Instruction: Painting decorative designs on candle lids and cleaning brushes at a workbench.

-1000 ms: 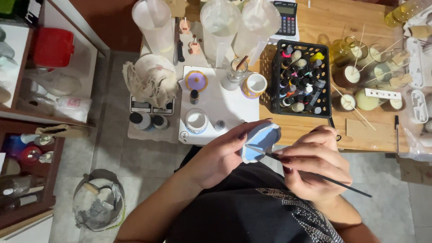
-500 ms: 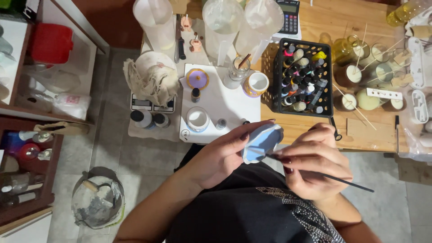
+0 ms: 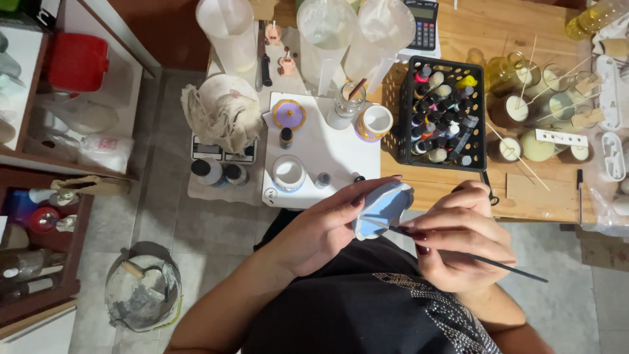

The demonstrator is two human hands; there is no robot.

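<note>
**Blue piece held in left hand, brush applied with right**

The left hand (image 3: 321, 229) holds a small pale-blue moulded piece (image 3: 383, 208) above the person's lap, just in front of the table edge (image 3: 445, 196). Its fingers are curled around the piece, thumb on top and fingertips at the near side, gripping it firmly.

The right hand (image 3: 458, 239) is closed on a thin dark paintbrush (image 3: 472, 257) in a pencil-style pinch. The brush shaft runs out to the right and downward; its tip meets the lower edge of the blue piece. The two hands sit just beside each other, with the piece between them.

On the table behind the hands: a white board (image 3: 327, 151) carrying a small white cup (image 3: 288, 173), a purple-rimmed lid (image 3: 289, 114) and a glass jar (image 3: 344, 105) with a stick in it. To the right of the board, a black crate of small paint bottles (image 3: 444, 118). Further right, several candles with wooden wick sticks (image 3: 537, 131). A calculator (image 3: 424, 19) lies at the far edge. A bucket (image 3: 143, 295) stands on the floor at left.
</note>
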